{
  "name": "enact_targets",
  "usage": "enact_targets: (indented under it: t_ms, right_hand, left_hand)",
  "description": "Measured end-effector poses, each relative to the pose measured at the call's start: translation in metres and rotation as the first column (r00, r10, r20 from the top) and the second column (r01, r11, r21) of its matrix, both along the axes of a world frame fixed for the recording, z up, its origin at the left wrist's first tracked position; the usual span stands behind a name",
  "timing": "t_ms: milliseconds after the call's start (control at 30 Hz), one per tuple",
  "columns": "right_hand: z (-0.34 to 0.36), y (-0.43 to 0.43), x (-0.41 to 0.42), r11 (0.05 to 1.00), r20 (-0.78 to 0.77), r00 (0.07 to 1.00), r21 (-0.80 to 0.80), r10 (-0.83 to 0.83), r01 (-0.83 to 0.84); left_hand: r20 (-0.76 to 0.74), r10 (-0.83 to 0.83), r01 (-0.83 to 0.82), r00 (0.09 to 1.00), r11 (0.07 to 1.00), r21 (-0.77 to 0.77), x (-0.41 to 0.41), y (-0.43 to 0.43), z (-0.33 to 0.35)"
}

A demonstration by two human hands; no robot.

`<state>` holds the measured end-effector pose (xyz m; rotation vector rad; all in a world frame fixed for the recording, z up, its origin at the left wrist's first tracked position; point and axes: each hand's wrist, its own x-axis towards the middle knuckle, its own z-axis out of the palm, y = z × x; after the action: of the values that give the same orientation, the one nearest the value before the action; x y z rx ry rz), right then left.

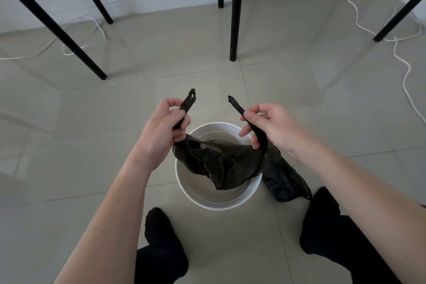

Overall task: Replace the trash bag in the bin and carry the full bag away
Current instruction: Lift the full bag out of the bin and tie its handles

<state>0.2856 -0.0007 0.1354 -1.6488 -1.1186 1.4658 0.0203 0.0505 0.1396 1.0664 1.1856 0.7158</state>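
Note:
A white round bin (196,193) stands on the tiled floor between my feet, its inside bare. Over its mouth hangs a limp black trash bag (227,163). My left hand (164,130) grips one of the bag's handle strips, and my right hand (272,129) grips the other, the two strips held apart above the bin. A second black bag (284,183), bunched up, lies on the floor against the bin's right side, partly hidden behind the held bag and my right forearm.
Several black furniture legs (236,11) stand on the floor ahead, the nearest just beyond the bin. White cables (404,71) trail across the tiles at the far left and right. My feet in black socks (161,233) flank the bin.

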Motion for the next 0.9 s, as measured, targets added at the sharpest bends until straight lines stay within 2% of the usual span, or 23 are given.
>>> enact_targets:
  t_ms: [67,167,233,300,367,467,533,600,667,733,800,900]
  right_hand:
    - [-0.001,0.000,-0.002,0.999,0.020,0.999,0.026,-0.042,0.042]
    - [-0.006,0.002,-0.005,0.994,0.003,0.994,0.035,-0.106,0.106]
    - [-0.008,0.004,-0.007,0.989,-0.061,0.988,-0.025,-0.145,0.143]
    - [-0.005,0.005,-0.009,0.979,-0.170,0.971,-0.146,-0.168,0.144]
    - [-0.004,0.005,-0.010,0.974,-0.229,0.963,-0.204,-0.141,0.094]
    - [-0.002,0.003,-0.010,0.992,-0.155,0.987,-0.126,-0.037,0.017]
    - [-0.001,0.001,-0.009,0.997,-0.117,0.993,-0.078,0.001,-0.010]
    - [0.002,0.000,-0.007,0.998,-0.105,0.994,-0.055,0.023,-0.029]
    - [0.003,0.000,-0.005,0.997,-0.022,0.998,-0.038,0.065,-0.065]
    - [0.001,0.002,-0.003,0.998,0.046,0.997,-0.007,0.067,-0.066]
    - [-0.002,0.004,-0.001,1.000,-0.022,1.000,0.019,0.003,-0.002]
    - [-0.001,0.008,-0.007,0.991,-0.296,0.946,-0.074,-0.130,0.113]
  left_hand:
    - [-0.074,-0.015,0.018,0.997,0.999,0.043,-0.001,-0.001,0.000]
    - [-0.125,-0.098,0.102,0.987,0.994,0.028,0.000,-0.002,0.002]
    - [-0.235,-0.165,0.182,0.958,0.982,0.050,0.004,-0.006,0.004]
    - [-0.309,-0.144,0.188,0.940,0.975,0.116,0.010,-0.010,0.003]
    - [-0.250,-0.091,0.128,0.964,0.983,0.132,0.015,-0.012,0.000]
    - [-0.057,-0.047,0.048,0.997,0.999,0.008,0.018,-0.009,-0.003]
    - [0.013,-0.022,0.023,1.000,0.999,-0.047,0.017,-0.006,-0.004]
    - [-0.037,-0.029,0.029,0.999,1.000,0.002,0.015,-0.005,-0.006]
    - [-0.108,-0.015,0.024,0.994,0.996,0.091,0.014,-0.005,-0.004]
    - [-0.094,0.049,-0.037,0.994,0.991,0.127,0.014,-0.005,0.001]
    - [-0.045,0.099,-0.093,0.994,0.988,0.122,0.015,-0.006,0.004]
    - [-0.013,0.092,-0.091,0.996,0.992,0.084,0.021,-0.009,0.004]
